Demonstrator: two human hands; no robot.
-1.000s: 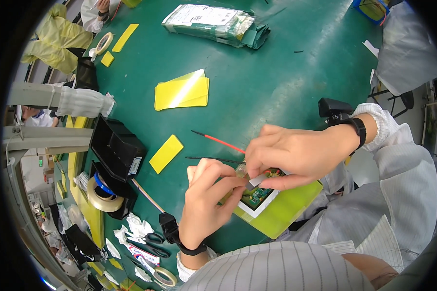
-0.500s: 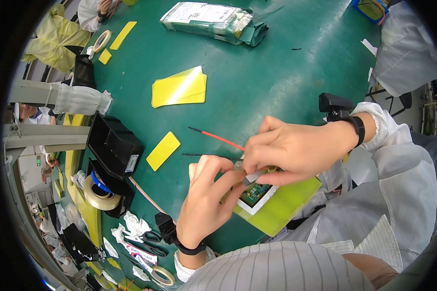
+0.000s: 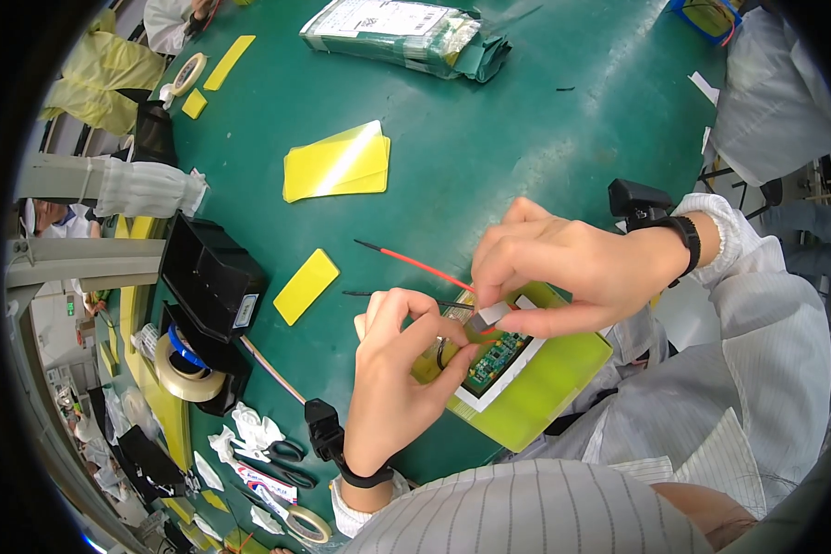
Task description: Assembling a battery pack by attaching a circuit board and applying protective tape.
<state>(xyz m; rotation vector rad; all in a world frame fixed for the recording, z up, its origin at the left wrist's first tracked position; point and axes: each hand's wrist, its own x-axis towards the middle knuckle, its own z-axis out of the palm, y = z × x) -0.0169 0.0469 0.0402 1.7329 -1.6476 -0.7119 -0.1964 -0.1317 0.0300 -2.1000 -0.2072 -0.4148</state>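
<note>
Both hands are working right over a small green circuit board (image 3: 499,355) that's sitting on a yellow-green pad (image 3: 549,388) at the near edge of the green surface (image 3: 489,157). The right hand (image 3: 563,272) is pinching a little grey strip (image 3: 489,314) between thumb and fingers just above the board. The left hand (image 3: 392,388) is curling its fingers together against the board's edge. A red wire (image 3: 415,263) is sticking out past them, with yellow sheets (image 3: 337,164) lying farther back.
</note>
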